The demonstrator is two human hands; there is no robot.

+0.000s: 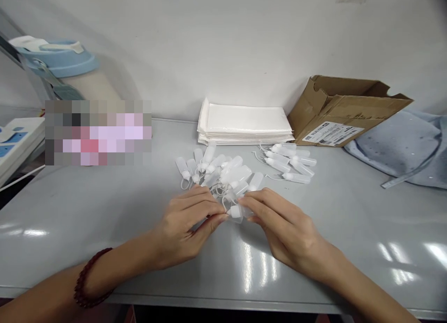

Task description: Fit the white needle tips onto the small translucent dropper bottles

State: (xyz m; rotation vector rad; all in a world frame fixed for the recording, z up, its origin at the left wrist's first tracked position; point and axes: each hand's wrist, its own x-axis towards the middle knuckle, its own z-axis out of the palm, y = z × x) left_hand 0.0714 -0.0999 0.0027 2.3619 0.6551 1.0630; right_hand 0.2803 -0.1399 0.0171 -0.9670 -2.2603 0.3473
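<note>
A small translucent squeeze bottle [236,212] with a white cap lies sideways between my hands, its tip pointing left. My left hand [193,220] pinches at the cap's tip, with thumb and forefinger pressed together. Around the bottle's body close the fingers of my right hand [282,223]. Just behind my hands lies a loose pile of similar bottles [230,169], several with thin tethered caps. A second group of bottles [293,162] lies farther right, with thin strings or tips pointing left.
White padded envelopes [247,120] are stacked against the wall. An open cardboard box [345,108] stands at the back right beside blue-grey fabric [401,146]. A blue-lidded tumbler [66,62], a blurred patch and a power strip [17,141] are on the left of the grey table [122,211].
</note>
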